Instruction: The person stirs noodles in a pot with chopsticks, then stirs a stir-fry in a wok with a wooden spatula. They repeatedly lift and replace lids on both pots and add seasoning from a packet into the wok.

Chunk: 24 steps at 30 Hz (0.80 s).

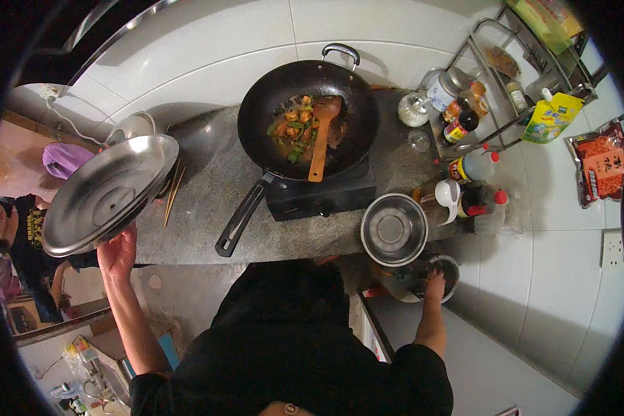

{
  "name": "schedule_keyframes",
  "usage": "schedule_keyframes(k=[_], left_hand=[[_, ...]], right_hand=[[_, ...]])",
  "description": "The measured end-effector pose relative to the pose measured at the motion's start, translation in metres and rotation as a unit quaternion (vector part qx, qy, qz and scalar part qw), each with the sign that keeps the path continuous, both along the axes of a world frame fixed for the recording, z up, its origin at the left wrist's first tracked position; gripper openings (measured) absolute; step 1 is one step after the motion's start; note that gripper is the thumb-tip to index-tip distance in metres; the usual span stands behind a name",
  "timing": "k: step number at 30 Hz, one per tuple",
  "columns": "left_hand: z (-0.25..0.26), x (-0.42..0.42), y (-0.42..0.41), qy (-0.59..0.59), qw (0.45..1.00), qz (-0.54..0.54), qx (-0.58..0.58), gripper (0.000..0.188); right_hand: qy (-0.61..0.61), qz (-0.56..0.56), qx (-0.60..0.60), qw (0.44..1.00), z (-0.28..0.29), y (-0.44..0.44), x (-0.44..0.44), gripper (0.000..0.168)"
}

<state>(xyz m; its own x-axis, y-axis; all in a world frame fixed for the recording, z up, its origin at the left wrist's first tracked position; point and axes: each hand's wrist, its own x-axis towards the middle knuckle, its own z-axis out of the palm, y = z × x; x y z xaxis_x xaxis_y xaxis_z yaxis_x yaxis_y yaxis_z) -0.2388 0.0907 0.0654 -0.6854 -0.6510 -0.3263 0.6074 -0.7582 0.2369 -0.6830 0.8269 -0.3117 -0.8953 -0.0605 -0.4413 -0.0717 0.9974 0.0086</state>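
Note:
My left hand grips the underside of a tilted, round metal pan lid, raised over the counter's left part. At the lower right my right hand reaches into a dark round container; its fingers are blurred, and whether they hold anything is not clear. Beside that container, at the counter's edge, stands a metal bowl. A black wok sits on a portable stove, its long handle pointing towards me. Inside are cooked pieces with green vegetables and a wooden spatula.
Chopsticks lie left of the wok. Sauce bottles, a glass jar and a white scoop stand at the right by a metal rack. Another person is at the far left. A tiled wall rises behind the counter.

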Motion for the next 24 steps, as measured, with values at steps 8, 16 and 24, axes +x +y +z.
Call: schedule_keyframes(k=[8,16,24], left_hand=[[0.011,-0.025,0.010,0.019,1.000,-0.011,0.009,0.054],[0.014,-0.027,0.017,0.021,1.000,0.016,-0.014,0.051],[-0.005,-0.028,0.003,-0.018,0.999,0.025,-0.033,0.053]], right_hand=[[0.069,-0.054,-0.038,0.995,-0.030,0.017,-0.006,0.056],[0.136,-0.175,-0.064,0.973,-0.005,-0.028,-0.003,0.037],[0.047,-0.075,-0.026,0.996,-0.037,0.033,-0.011,0.053]])
